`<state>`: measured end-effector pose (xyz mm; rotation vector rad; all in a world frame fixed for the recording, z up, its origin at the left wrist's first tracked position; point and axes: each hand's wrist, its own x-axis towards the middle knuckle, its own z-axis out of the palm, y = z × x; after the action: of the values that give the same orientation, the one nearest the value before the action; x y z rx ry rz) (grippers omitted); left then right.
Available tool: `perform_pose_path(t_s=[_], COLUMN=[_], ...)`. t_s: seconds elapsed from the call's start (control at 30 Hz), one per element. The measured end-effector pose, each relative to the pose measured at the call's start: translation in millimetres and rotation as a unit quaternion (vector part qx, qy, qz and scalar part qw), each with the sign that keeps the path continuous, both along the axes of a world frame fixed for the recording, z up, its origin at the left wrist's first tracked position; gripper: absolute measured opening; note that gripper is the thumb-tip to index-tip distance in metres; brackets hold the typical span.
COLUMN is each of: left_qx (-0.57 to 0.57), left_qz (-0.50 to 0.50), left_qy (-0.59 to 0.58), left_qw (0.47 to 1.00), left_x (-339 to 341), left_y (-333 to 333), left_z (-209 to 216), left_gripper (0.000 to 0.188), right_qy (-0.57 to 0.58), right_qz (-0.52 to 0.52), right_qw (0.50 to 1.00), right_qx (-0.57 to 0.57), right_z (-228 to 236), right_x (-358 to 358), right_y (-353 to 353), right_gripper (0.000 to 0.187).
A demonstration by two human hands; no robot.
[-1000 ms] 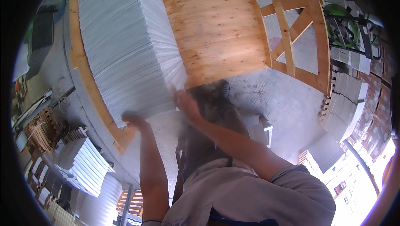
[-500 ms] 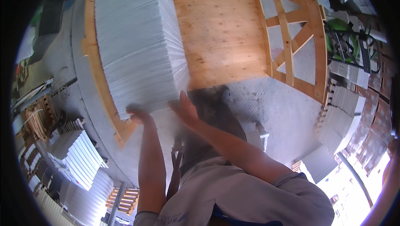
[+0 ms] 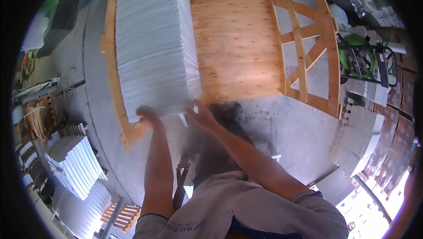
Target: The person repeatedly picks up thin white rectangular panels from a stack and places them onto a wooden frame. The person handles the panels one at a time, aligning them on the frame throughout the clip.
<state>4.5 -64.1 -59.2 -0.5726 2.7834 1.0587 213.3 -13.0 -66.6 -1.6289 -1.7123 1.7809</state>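
Appearing farther right now: pale sheet stack [image 3: 150, 49].

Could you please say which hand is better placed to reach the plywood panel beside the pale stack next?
Probably the right hand: it's at the near right corner of the pale stack, next to the plywood panel; the left hand is at the near left corner, farther away.

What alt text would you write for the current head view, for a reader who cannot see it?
A person's left hand and right hand are at the near corners of a long, packed row of thin pale sheets in a wooden crate. A plywood panel lies to the right of the sheets, and beyond it stands the crate's slatted side.
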Motion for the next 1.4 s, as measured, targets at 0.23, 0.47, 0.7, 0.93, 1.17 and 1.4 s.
perform_pose_path(t_s=[0.23,0.47,0.7,0.93,1.17,1.4], left_qx=[-0.007,0.067,0.242,-0.089,0.058,0.165], left_qz=[-0.014,0.007,0.058,-0.032,-0.019,-0.183], left_qy=[-0.006,-0.047,-0.142,-0.017,-0.050,-0.157], left_qw=[1.000,0.997,0.958,0.995,0.997,0.956], left_x=[-1.1,6.5,11.4,6.8,8.6,73.3], left_y=[-3.6,2.2,-19.9,-14.9,-27.1,-185.0], left_z=[-6.7,10.4,4.5,-43.0,-42.6,-108.7], left_gripper=[0.078,0.080,0.082,0.055,0.062,0.056], right_qy=[-0.170,-0.198,-0.089,-0.069,-0.012,-0.077], right_qz=[0.153,-0.008,-0.264,-0.264,-0.203,-0.071], right_qw=[0.958,0.980,0.919,0.919,0.949,0.968], right_qx=[0.172,-0.007,-0.279,-0.285,-0.241,-0.227], right_z=[-75.1,-104.8,-21.5,6.7,15.8,14.4], right_x=[159.9,330.7,356.3,334.4,329.5,326.8], right_y=[-22.1,-66.6,-84.4,-80.4,-59.4,-2.6], right_gripper=[0.013,0.031,0.036,0.035,0.034,0.033])
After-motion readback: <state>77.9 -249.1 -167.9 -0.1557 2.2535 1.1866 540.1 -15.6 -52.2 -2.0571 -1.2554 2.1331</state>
